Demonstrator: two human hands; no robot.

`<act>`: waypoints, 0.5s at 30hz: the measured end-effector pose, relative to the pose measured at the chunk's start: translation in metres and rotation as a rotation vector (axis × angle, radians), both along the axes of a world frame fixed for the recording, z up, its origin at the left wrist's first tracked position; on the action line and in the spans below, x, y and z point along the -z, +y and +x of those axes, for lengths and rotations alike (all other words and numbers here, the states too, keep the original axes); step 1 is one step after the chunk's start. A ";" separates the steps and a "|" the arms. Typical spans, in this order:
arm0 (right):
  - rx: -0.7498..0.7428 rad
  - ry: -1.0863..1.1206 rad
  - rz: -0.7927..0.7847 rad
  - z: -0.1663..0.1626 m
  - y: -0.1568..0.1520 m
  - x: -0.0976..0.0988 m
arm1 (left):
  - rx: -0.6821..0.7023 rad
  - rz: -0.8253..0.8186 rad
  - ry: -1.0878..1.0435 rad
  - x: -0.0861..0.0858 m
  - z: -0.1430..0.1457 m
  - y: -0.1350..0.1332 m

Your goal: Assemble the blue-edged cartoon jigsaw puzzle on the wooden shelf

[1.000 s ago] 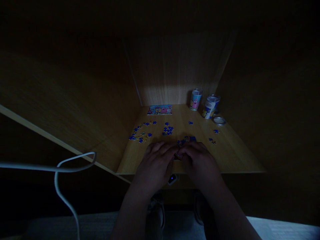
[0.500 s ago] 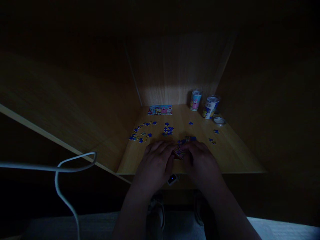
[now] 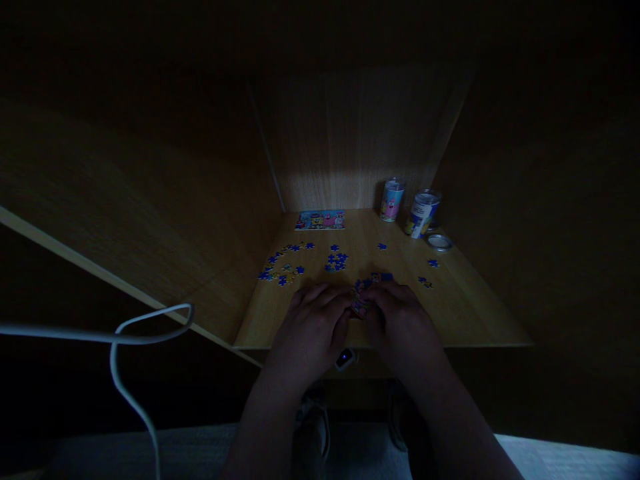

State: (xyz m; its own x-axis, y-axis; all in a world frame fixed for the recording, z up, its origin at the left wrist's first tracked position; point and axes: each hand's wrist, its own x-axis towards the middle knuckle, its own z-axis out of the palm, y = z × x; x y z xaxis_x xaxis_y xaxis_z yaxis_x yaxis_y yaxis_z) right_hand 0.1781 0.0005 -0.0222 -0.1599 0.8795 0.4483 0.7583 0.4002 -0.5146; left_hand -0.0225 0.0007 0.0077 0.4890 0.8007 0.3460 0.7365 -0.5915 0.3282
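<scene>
A partly joined section of jigsaw puzzle [image 3: 359, 308] lies between my hands near the front edge of the wooden surface. My left hand [image 3: 315, 323] has its fingers curled, and the thumb and index finger grip the section's left side. From the other side, my right hand [image 3: 400, 317] pinches the section with bent fingers. More joined pieces, with a blue patch [image 3: 384, 277], show just beyond my right fingertips. The fingertips partly cover the section, and the dim light hides its details.
Loose puzzle pieces [image 3: 283, 280] lie at left, with a blue cluster [image 3: 336, 262] in the middle and several pieces [image 3: 425, 283] at right. A picture card [image 3: 320, 220], two cans [image 3: 391, 200] and a round lid [image 3: 439, 243] stand behind. A white cable [image 3: 116, 367] hangs at left.
The puzzle section between my fingertips has shifted slightly and shows less tilt. My hands have barely moved; the loose pieces and cans stay where they were.
</scene>
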 end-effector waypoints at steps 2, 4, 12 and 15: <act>0.005 -0.007 -0.004 0.000 0.000 0.000 | 0.005 -0.007 -0.004 0.000 0.000 0.000; 0.010 -0.007 -0.003 0.000 0.000 0.000 | 0.014 -0.010 -0.009 0.000 -0.001 0.001; 0.004 -0.020 0.008 0.002 0.000 0.000 | 0.017 -0.009 -0.009 0.000 -0.001 0.000; -0.006 -0.011 0.006 0.002 0.001 0.000 | 0.011 -0.002 0.000 0.000 -0.001 0.000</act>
State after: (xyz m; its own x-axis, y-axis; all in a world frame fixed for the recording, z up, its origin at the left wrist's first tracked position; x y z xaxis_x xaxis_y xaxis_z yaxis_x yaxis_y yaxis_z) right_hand 0.1800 0.0010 -0.0223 -0.1696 0.8759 0.4517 0.7614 0.4075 -0.5042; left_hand -0.0233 0.0012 0.0076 0.4978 0.7959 0.3447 0.7298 -0.5991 0.3293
